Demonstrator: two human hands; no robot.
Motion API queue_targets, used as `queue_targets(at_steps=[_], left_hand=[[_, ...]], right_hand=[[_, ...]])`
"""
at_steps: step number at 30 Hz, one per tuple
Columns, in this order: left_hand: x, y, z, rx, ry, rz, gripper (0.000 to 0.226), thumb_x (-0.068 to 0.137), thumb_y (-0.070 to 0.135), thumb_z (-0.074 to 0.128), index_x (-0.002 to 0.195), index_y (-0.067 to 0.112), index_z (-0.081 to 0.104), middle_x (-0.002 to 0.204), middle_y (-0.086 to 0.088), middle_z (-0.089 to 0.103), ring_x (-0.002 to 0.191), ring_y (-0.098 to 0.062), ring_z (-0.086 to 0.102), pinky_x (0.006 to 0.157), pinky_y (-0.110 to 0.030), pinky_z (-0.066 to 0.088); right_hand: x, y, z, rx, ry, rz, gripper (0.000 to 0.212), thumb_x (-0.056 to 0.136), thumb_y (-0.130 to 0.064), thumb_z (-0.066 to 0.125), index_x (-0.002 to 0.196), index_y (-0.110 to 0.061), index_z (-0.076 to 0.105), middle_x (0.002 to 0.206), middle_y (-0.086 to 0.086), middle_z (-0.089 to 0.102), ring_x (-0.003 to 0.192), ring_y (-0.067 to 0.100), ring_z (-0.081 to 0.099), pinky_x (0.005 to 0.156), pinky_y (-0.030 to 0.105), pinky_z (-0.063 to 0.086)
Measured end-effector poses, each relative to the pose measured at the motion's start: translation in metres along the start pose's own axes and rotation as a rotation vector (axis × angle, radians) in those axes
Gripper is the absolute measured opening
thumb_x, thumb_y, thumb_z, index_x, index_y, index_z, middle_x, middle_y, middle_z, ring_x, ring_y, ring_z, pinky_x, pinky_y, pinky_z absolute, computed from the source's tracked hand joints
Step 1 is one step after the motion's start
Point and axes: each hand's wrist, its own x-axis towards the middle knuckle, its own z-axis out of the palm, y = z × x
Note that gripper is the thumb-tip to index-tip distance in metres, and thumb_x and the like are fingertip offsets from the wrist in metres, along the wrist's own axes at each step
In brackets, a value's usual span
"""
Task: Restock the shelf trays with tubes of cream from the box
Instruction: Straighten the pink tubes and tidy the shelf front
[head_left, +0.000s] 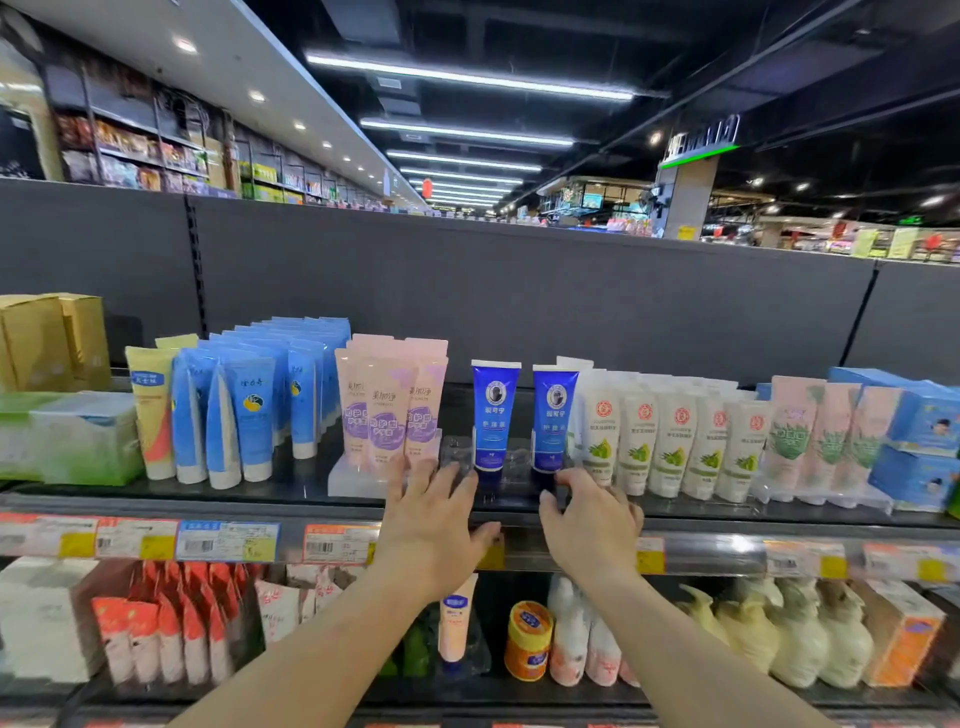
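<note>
Two dark blue cream tubes stand upright, cap down, in a clear plastic tray on the upper shelf. The tray's rows behind them look bare. My left hand lies at the tray's left front with its fingers spread and straight against the plastic, thumb on the shelf lip. My right hand is at the tray's right front corner, its fingers curled over the tray's front edge. No box is in view.
Pink tubes stand left of the tray, light blue tubes further left. White tubes crowd its right side. Price labels run along the shelf edge. Bottles, jars and packets fill the lower shelf.
</note>
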Motion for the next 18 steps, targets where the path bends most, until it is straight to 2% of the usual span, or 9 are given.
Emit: queue_targets(at_steps=[4, 9, 18], left_hand=[[0.003, 0.006, 0.002, 0.031, -0.001, -0.039, 0.069, 0.093, 0.064, 0.03, 0.15, 0.026, 0.024, 0.155, 0.006, 0.029, 0.147, -0.023, 0.01, 0.117, -0.054, -0.01], [-0.002, 0.013, -0.002, 0.014, -0.004, -0.03, 0.064, 0.094, 0.06, 0.034, 0.148, 0.027, 0.029, 0.153, 0.009, 0.034, 0.146, -0.015, 0.017, 0.114, -0.053, -0.015], [-0.008, 0.022, -0.005, 0.013, 0.058, -0.043, 0.065, 0.091, 0.064, 0.035, 0.146, 0.028, 0.035, 0.149, 0.011, 0.041, 0.141, -0.008, 0.029, 0.117, -0.054, -0.009]], right_hand=[[0.001, 0.002, 0.0, 0.062, -0.026, -0.02, 0.031, 0.095, -0.04, 0.049, 0.125, -0.032, 0.052, 0.124, -0.008, 0.061, 0.129, 0.018, 0.043, 0.111, 0.042, 0.024], [0.002, 0.008, -0.002, 0.092, -0.018, -0.027, 0.029, 0.095, -0.038, 0.051, 0.122, -0.031, 0.056, 0.118, -0.009, 0.063, 0.123, 0.014, 0.047, 0.11, 0.041, 0.025], [-0.001, 0.02, -0.009, 0.129, -0.055, -0.072, 0.029, 0.094, -0.039, 0.052, 0.122, -0.032, 0.057, 0.117, -0.011, 0.063, 0.12, 0.013, 0.049, 0.109, 0.038, 0.026]])
